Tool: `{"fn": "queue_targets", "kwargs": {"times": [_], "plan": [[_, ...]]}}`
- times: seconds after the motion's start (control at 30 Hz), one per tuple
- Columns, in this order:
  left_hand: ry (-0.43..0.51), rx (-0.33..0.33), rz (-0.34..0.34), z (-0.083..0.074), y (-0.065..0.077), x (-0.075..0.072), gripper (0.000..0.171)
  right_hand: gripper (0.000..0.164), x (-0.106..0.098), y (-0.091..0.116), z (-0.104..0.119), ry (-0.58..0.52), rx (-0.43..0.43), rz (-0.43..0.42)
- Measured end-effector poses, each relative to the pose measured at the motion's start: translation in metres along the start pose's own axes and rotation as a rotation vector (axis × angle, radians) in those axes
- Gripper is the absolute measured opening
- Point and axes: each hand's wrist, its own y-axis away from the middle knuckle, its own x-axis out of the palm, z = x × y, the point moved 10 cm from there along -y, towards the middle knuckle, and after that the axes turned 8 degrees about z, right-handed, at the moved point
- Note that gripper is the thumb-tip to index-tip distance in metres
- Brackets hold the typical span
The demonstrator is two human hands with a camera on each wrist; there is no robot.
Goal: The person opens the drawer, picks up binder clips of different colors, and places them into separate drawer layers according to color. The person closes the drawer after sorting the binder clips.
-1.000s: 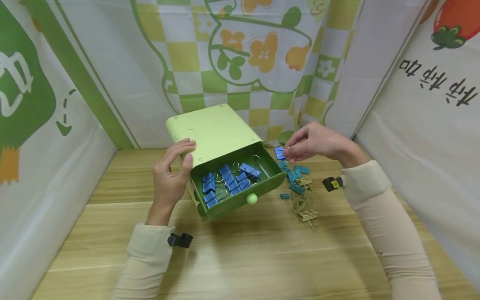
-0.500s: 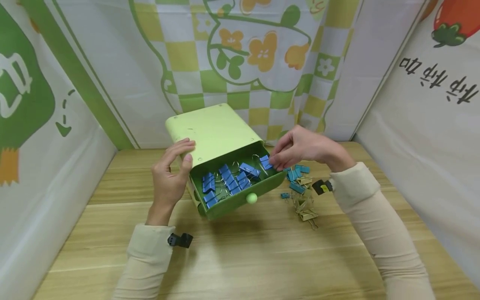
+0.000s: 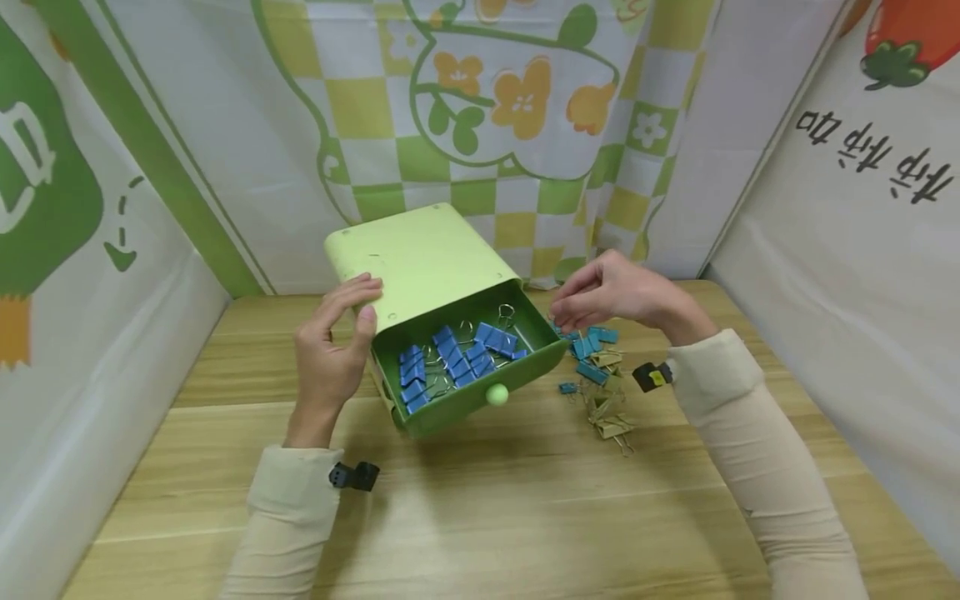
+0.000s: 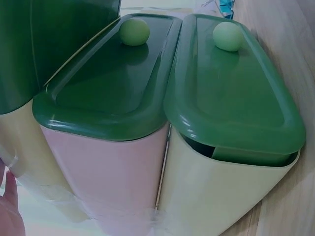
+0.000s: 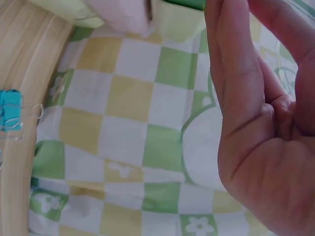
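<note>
Resting over the left edge of the cabinet (image 3: pixel 420 258), our left hand (image 3: pixel 333 354) lays its fingers on the top, with the thumb apart near the front corner; the grip is loose and fairly wide, and we see no clip in it. The cabinet sits toward the far edge of the table (image 3: pixel 480 525). Below, the left wrist view shows us the middle drawer (image 4: pixel 108 73) closed and the bottom drawer (image 4: pixel 236 88) slightly ajar at one end.

The top drawer (image 3: pixel 457 408) is pulled out by its knob side, and the blue clips (image 3: pixel 452 354) lie in it, crowded from its left end to past the middle, with bare floor left near its right corner. We see no blue clip on the table, so we judge the blue ones to be done, or nearly.

Just beside the drawer's right front corner hangs our right hand (image 3: pixel 611 292), fingers drawn narrowly together; the tips are partly hidden, so we cannot tell whether they pinch anything.

Below and right of it, the teal clips (image 3: pixel 591 372) lie on the table, the gold clips (image 3: pixel 613 427) among them and closer to the near edge. None of either colour shows in the drawer; we judge these two colours untouched.
</note>
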Motion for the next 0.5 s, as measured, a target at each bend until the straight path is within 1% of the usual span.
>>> {"fn": "queue_targets", "kwargs": {"times": [0.13, 0.27, 0.37, 0.43, 0.5], "plan": [[0.007, -0.011, 0.001, 0.003, 0.0, -0.006, 0.024, 0.029, 0.002, -0.003, -0.01, -0.036, 0.006, -0.017], [0.005, -0.021, -0.004, 0.007, -0.001, -0.014, 0.023, 0.032, 0.018, -0.019, -0.028, -0.026, 0.036, -0.023], [0.01, -0.022, -0.004, 0.01, -0.001, -0.019, 0.023, 0.032, 0.038, -0.036, -0.042, 0.03, 0.045, -0.022], [0.018, -0.024, -0.001, 0.013, -0.001, -0.021, 0.023, 0.029, 0.053, -0.047, -0.047, 0.112, 0.016, -0.023], [0.024, -0.028, 0.003, 0.014, 0.0, -0.023, 0.023, 0.02, 0.067, -0.057, -0.046, 0.208, -0.049, -0.019]]}}
